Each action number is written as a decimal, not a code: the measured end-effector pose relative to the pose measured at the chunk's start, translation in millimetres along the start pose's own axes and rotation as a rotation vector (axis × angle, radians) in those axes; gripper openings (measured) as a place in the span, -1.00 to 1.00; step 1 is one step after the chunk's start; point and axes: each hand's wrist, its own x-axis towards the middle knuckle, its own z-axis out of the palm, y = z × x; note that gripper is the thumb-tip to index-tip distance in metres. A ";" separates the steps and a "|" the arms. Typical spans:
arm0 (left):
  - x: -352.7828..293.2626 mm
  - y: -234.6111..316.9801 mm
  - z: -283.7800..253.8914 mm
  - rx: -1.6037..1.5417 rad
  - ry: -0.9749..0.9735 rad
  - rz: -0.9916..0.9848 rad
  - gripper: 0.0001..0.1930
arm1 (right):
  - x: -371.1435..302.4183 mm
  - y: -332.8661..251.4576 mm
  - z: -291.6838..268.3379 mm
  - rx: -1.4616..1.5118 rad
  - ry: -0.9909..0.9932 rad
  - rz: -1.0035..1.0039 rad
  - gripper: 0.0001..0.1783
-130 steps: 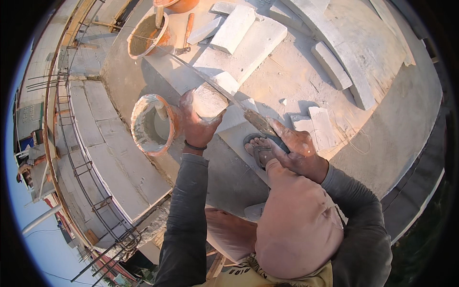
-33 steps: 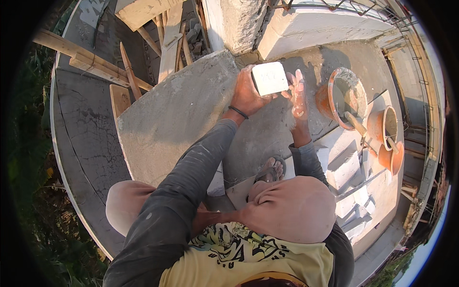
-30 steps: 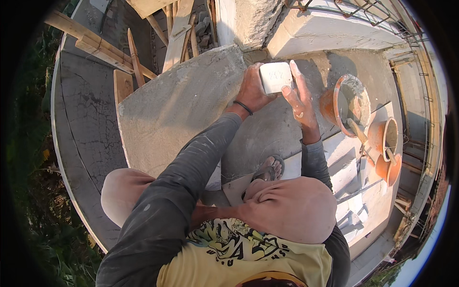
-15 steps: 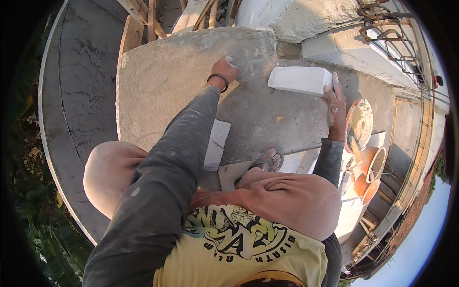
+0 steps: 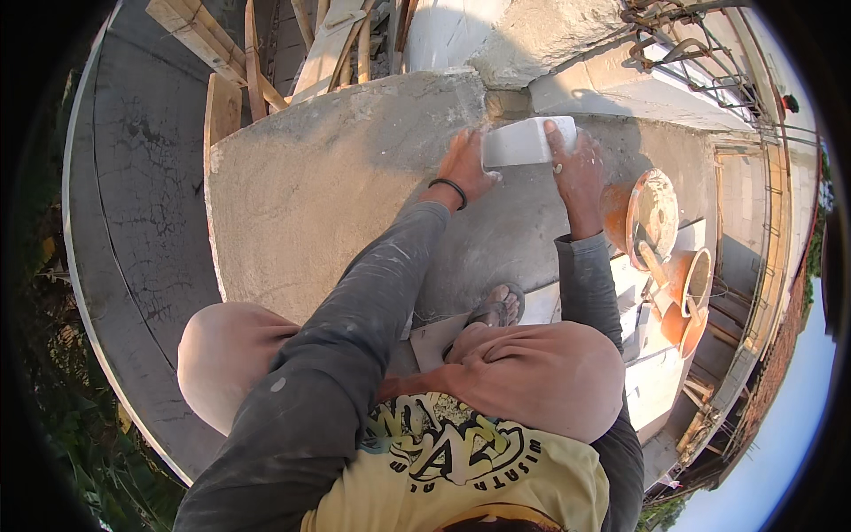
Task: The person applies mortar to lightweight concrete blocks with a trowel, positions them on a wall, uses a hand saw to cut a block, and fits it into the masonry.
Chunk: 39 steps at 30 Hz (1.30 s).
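Note:
A white rectangular block [image 5: 519, 144] is between my two hands at the far side of the grey concrete slab [image 5: 301, 199]. Its left end meets the curled fingers of my left hand [image 5: 465, 168], which wears a dark wristband. At the other end my right hand [image 5: 578, 173] grips the block, the thumb lying across its top and the fingers mostly out of sight behind it. Pale dust coats both hands. Whether the block touches the slab or is slightly raised I cannot tell.
To the right stand an orange bucket [image 5: 654, 213] with a mortar-crusted inside and a second orange container [image 5: 698, 279]. A wooden handle [image 5: 653, 264] leans there. Bent steel bars [image 5: 700, 66] jut out at far right, wooden boards [image 5: 208, 40] at far left. My sandalled foot [image 5: 503, 306] rests nearby.
My left hand has moved right from the bare slab to the block's left end. The block has turned, its right end now higher in view. My right thumb has shifted onto its top.

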 end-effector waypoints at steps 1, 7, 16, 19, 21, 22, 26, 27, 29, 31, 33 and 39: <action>2.8 6.5 2.0 0.011 0.025 0.076 -0.01 | 5.2 -1.1 1.1 0.049 -0.014 -0.001 -0.28; 39.9 39.3 -9.9 0.069 -0.090 0.190 0.13 | 20.4 37.7 -7.6 0.115 0.042 -0.388 -0.57; 44.5 16.3 -40.7 0.174 -0.213 0.061 0.07 | -7.5 94.4 17.4 0.634 -0.289 -0.024 -0.47; 34.3 50.6 -12.9 0.259 -0.212 0.327 0.15 | -17.8 106.7 69.8 0.598 -0.338 -0.085 -0.39; 29.0 60.1 3.9 0.162 -0.114 0.289 0.22 | -26.6 96.7 82.2 0.492 -0.349 -0.120 -0.39; 26.3 63.8 10.7 0.110 -0.061 0.271 0.25 | -34.5 96.9 78.9 0.504 -0.290 -0.108 -0.41; 25.8 87.6 6.4 0.108 0.126 0.412 0.29 | -51.4 140.5 -19.8 0.436 0.164 -0.239 -0.54; 27.1 94.5 -0.9 0.245 0.104 0.461 0.26 | -55.3 153.2 -55.6 0.398 0.319 -0.302 -0.60; 27.3 106.1 -6.4 0.383 0.098 0.527 0.25 | -55.8 180.4 -109.7 0.538 0.280 0.100 -0.62; 32.1 109.6 -4.4 0.382 0.041 0.512 0.24 | -56.5 237.7 -125.4 0.333 0.272 0.132 -0.60; 36.2 103.3 -13.9 0.264 -0.057 0.391 0.25 | -55.2 263.5 -128.9 0.111 0.213 0.148 -0.59; 74.0 100.3 -100.7 0.681 -0.478 0.396 0.12 | -66.7 300.3 -106.6 -0.171 -0.119 0.160 -0.60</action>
